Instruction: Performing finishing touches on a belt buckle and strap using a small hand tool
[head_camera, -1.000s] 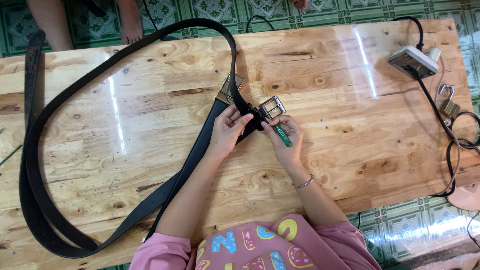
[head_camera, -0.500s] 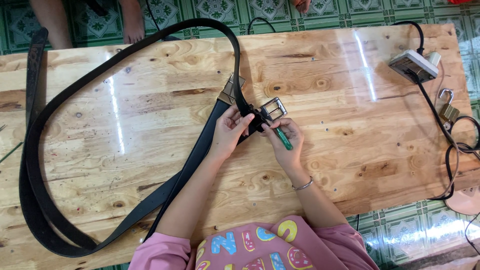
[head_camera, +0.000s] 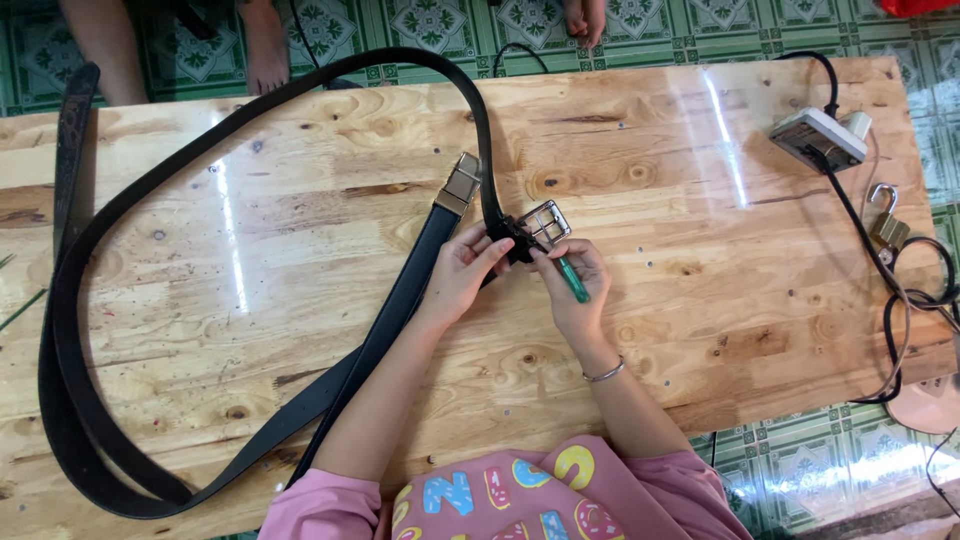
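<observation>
Left hand (head_camera: 462, 275) pinched the floppy black belt (head_camera: 400, 300) right by its hard metal buckle (head_camera: 540, 225) mid-surface (head_camera: 300, 230), right hand (head_camera: 572, 290) gripped a green screwdriver (head_camera: 573, 280) at it, so the buckle end looked like the only firm spot to hold.

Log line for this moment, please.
left hand: pinches belt at buckle | right hand: holds green screwdriver on buckle | table: padlock, power strip
</observation>
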